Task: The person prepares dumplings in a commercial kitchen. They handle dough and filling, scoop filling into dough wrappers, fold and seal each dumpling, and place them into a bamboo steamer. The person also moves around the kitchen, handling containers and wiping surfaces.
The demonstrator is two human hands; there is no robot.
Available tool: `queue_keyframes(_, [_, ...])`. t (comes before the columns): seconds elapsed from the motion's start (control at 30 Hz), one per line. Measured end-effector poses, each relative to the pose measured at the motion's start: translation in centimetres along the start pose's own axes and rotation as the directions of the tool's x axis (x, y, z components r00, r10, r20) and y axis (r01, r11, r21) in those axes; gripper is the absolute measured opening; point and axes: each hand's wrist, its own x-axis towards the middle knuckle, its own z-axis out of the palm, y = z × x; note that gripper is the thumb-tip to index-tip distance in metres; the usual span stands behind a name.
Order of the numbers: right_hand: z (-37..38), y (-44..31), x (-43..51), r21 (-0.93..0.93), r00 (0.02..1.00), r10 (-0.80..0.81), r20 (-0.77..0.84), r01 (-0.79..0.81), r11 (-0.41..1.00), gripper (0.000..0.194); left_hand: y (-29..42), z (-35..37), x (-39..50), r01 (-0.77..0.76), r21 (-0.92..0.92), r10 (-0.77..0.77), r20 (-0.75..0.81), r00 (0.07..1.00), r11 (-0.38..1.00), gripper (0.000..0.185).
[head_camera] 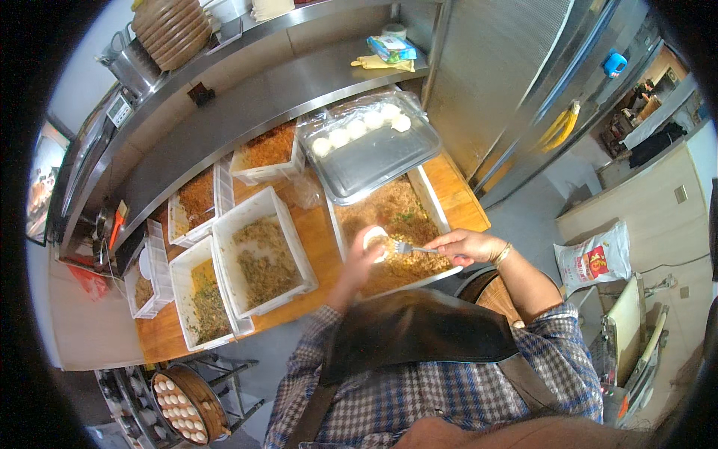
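My left hand (362, 255), blurred, holds a round white dough wrapper (374, 242) with some brownish filling in it. In my right hand (463, 247) is a metal fork (412, 248), its tines at the wrapper's right edge. Both hands are over a white plastic tub (435, 210) of crumbly brown filling (387, 210) with bits of green and yellow. Behind that tub, a metal tray (381, 160) partly covered with clear plastic film holds several white dough pieces (357, 128) in a row.
More white tubs of filling (275, 202) stand at the left on the wooden table (303, 224). A steel shelf (235, 106) runs behind them. Lower left, a round bamboo steamer (219, 418) holds several small white buns (178, 407). A printed white sack (594, 258) stands at the right.
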Motion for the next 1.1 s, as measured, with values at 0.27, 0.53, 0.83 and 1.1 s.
queue_keyframes(0.27, [2.7,3.2,-0.1,0.259,0.994,0.026,-0.109,0.004,0.966,0.037,0.8,1.2,0.0,-0.037,0.003,0.037,-0.049,0.998,0.999,0.047])
queue_keyframes(0.53, [2.3,3.0,0.8,0.258,0.994,-0.035,-0.102,0.060,0.964,0.035,2.0,0.9,-1.2,0.138,-0.217,-0.137,0.021,0.990,0.966,0.045])
queue_keyframes(0.83, [2.1,5.4,1.9,-0.943,0.831,-0.448,-0.330,-0.270,0.194,0.027,4.7,1.6,-2.9,0.159,-0.392,-0.181,-0.020,0.983,0.906,0.048])
queue_keyframes(1.1, [8.5,4.2,7.2,0.322,0.868,-0.302,-0.395,0.438,0.839,0.019,5.8,3.8,-4.0,0.069,-0.320,-0.064,0.026,0.998,0.945,0.061])
